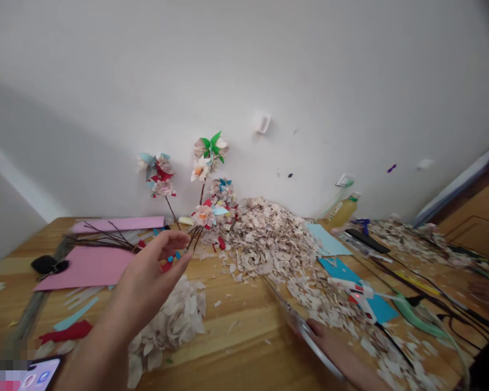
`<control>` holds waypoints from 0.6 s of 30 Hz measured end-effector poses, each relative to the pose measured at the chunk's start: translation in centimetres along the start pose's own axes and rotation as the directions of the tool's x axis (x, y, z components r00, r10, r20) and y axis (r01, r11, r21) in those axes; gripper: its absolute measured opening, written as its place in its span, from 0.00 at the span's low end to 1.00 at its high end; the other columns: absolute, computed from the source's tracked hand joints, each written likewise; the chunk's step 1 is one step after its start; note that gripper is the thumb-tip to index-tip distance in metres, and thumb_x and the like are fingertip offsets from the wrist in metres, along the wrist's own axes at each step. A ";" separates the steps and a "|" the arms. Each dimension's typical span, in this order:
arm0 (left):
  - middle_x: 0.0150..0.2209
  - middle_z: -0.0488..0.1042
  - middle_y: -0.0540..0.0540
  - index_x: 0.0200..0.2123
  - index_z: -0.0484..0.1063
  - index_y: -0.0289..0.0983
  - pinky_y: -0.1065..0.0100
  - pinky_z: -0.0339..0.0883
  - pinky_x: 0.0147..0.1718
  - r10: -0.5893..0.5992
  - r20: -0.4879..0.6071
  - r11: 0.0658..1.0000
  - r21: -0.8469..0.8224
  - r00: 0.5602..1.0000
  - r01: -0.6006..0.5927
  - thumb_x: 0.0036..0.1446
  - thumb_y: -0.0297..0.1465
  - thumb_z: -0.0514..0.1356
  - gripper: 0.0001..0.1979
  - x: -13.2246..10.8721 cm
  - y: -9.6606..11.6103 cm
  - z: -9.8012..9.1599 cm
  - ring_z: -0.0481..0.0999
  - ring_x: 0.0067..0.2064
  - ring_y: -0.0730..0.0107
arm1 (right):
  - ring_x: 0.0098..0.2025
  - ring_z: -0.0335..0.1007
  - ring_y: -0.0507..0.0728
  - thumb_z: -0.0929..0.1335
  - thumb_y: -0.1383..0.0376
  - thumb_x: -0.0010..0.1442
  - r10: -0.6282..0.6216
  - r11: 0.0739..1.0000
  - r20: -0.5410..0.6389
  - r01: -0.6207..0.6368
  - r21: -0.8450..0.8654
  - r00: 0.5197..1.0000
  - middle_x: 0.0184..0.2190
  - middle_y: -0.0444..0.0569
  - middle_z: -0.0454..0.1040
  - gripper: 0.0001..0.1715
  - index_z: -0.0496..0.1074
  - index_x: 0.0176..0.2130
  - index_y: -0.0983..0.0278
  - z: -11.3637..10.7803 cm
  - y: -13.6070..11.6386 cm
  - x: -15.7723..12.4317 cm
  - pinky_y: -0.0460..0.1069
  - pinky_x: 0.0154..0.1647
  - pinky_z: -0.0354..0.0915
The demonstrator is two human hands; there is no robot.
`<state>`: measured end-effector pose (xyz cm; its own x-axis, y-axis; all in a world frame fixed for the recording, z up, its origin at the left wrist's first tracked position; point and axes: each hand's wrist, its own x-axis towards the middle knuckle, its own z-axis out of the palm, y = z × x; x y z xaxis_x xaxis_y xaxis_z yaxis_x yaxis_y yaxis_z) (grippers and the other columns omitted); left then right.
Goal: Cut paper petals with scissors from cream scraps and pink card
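My left hand [157, 266] reaches over the table with fingers curved and the thumb apart, and I see nothing between them. Just beyond its fingertips are the brown stems [194, 239] of handmade flowers [206, 214] leaning by the wall; whether the hand touches a stem is unclear. Under that hand lies a heap of pale petals [181, 315]. At the lower right, my right hand [324, 336] is closed around metal scissors [295, 320], blurred, their tip pointing at a large pile of pale scraps [269, 233].
Pink paper [98, 266] and dark twigs [106, 237] lie left, with a phone [41, 374] at the corner. On the right are blue paper [381, 308], a hot glue gun [361, 296], cables and a bottle of yellow liquid [344, 210]. A wall stands behind.
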<state>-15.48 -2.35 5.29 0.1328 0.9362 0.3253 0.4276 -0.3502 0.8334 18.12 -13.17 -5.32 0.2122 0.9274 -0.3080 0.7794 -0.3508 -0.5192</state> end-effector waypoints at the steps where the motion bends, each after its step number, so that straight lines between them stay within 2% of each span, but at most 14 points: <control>1: 0.39 0.73 0.44 0.40 0.65 0.40 0.60 0.67 0.38 0.000 -0.002 1.000 0.001 1.000 0.000 0.49 0.41 0.56 0.16 0.0 0.0 0.0 0.73 0.40 0.60 | 0.38 0.69 0.69 0.59 0.51 0.49 -0.027 1.000 0.014 0.026 0.006 1.000 0.33 0.56 0.77 0.23 0.73 0.30 0.65 -0.2 -0.2 -0.2 0.57 0.39 0.62; 4: 0.39 0.73 0.45 0.40 0.65 0.40 0.61 0.67 0.38 -0.008 -0.015 1.000 -0.008 1.000 0.008 0.49 0.40 0.57 0.16 0.1 -0.1 -0.1 0.73 0.41 0.62 | 0.37 0.70 0.61 0.63 0.57 0.50 -0.152 0.988 0.170 0.145 0.053 0.974 0.32 0.46 0.77 0.14 0.73 0.31 0.60 0.8 -0.9 -1.4 0.49 0.36 0.63; 7: 0.38 0.73 0.45 0.39 0.65 0.39 0.60 0.68 0.39 -0.035 -0.040 0.999 -0.038 0.999 0.034 0.48 0.40 0.57 0.15 0.1 -0.4 -0.6 0.73 0.40 0.62 | 0.37 0.71 0.59 0.63 0.61 0.50 -0.220 0.974 0.260 0.225 0.008 0.940 0.33 0.45 0.77 0.12 0.73 0.32 0.60 1.7 -0.6 -1.4 0.47 0.35 0.63; 9: 0.38 0.73 0.45 0.38 0.65 0.39 0.59 0.68 0.40 -0.050 -0.071 0.997 -0.062 0.996 0.045 0.48 0.40 0.58 0.15 0.1 -0.6 -1.2 0.74 0.40 0.62 | 0.38 0.71 0.60 0.60 0.60 0.52 -0.207 0.964 0.193 0.234 -0.125 0.959 0.34 0.49 0.77 0.14 0.72 0.33 0.62 1.3 0.4 -0.3 0.48 0.36 0.64; 11: 0.38 0.73 0.45 0.38 0.65 0.39 0.59 0.68 0.40 -0.062 -0.112 0.996 -0.074 0.992 0.054 0.47 0.40 0.58 0.16 0.2 -0.8 -1.7 0.74 0.40 0.62 | 0.37 0.71 0.65 0.56 0.61 0.53 -0.152 0.959 0.080 0.166 -0.230 0.985 0.33 0.58 0.77 0.18 0.70 0.34 0.67 0.4 1.5 1.2 0.53 0.37 0.63; 13: 0.38 0.73 0.45 0.38 0.65 0.39 0.58 0.68 0.41 -0.076 -0.140 0.995 -0.075 0.987 0.066 0.46 0.41 0.58 0.16 0.2 -0.9 -2.2 0.74 0.40 0.61 | 0.39 0.70 0.66 0.56 0.62 0.53 -0.140 0.948 0.016 0.139 -0.288 0.990 0.37 0.62 0.75 0.19 0.68 0.37 0.68 -0.4 2.1 2.3 0.55 0.39 0.62; 15: 0.37 0.73 0.45 0.37 0.65 0.39 0.58 0.68 0.42 -0.093 -0.161 0.994 -0.068 0.982 0.083 0.46 0.41 0.58 0.17 0.3 -1.1 -2.7 0.73 0.41 0.60 | 0.39 0.70 0.65 0.57 0.62 0.53 -0.172 0.929 0.000 0.163 -0.331 0.985 0.37 0.60 0.75 0.16 0.67 0.38 0.65 -0.8 1.9 2.8 0.54 0.38 0.61; 18: 0.36 0.73 0.48 0.36 0.65 0.40 0.59 0.67 0.43 -0.114 -0.214 0.993 -0.054 0.970 0.105 0.45 0.41 0.59 0.16 0.4 -1.9 -3.7 0.73 0.41 0.59 | 0.34 0.71 0.65 0.59 0.63 0.52 -0.228 0.894 -0.003 0.209 -0.395 0.974 0.32 0.56 0.76 0.11 0.66 0.34 0.63 -0.6 1.0 2.9 0.52 0.33 0.61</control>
<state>-19.59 -1.46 5.48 -0.1111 0.9423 0.3157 0.3902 -0.2508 0.8859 19.83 -10.72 -6.25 0.0301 0.9833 -0.1793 0.9745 -0.0688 -0.2134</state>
